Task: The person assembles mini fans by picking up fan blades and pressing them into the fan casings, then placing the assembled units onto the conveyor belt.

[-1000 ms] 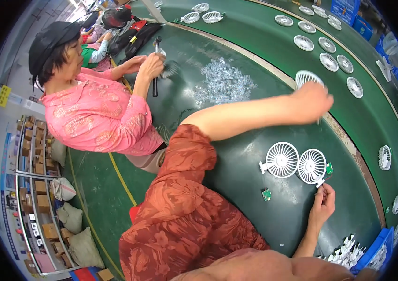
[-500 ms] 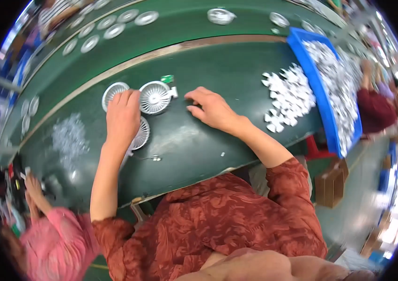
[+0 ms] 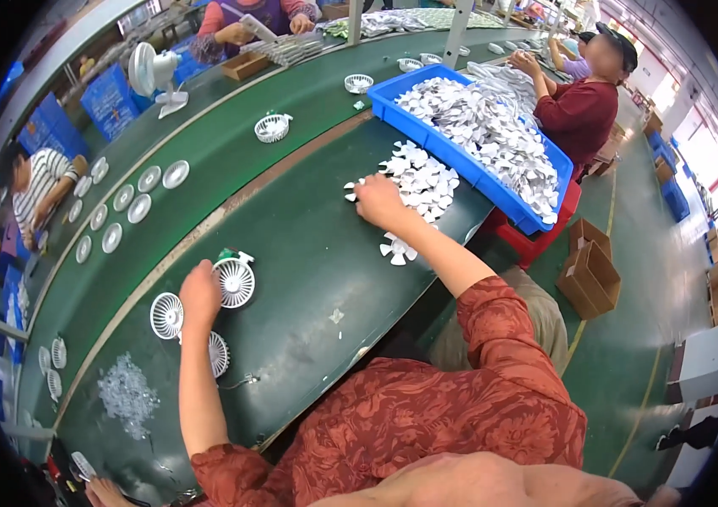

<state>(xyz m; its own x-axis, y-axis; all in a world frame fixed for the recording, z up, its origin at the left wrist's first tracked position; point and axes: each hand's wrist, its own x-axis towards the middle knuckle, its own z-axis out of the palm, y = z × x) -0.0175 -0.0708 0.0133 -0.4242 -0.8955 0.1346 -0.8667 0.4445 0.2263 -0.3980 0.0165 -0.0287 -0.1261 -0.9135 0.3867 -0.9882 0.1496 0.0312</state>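
My left hand [image 3: 200,297] is curled at the left rim of a round white fan housing [image 3: 234,283], its fingertips partly hidden. A small green circuit board [image 3: 225,253] and a white tab sit at that housing's far edge. Left of the hand lies another round white slotted grille [image 3: 166,316]; a third slotted part [image 3: 218,355] is half covered by my wrist, with a thin wire near it. At the left side of a pile of white fan blades [image 3: 431,182], my right hand [image 3: 378,203] has its fingers closed around a white fan blade [image 3: 350,190], only partly visible.
A blue tray [image 3: 460,173] heaped with white fan blades stands beyond the pile, over a red stool [image 3: 528,241]. Small clear parts [image 3: 127,395] lie at left. Along the far side runs a green conveyor [image 3: 207,190] carrying round white parts. Co-workers sit around.
The view has swung toward the right. My right hand has gone from beside the fan housing to the blade pile. My left hand has stayed among the round white parts.
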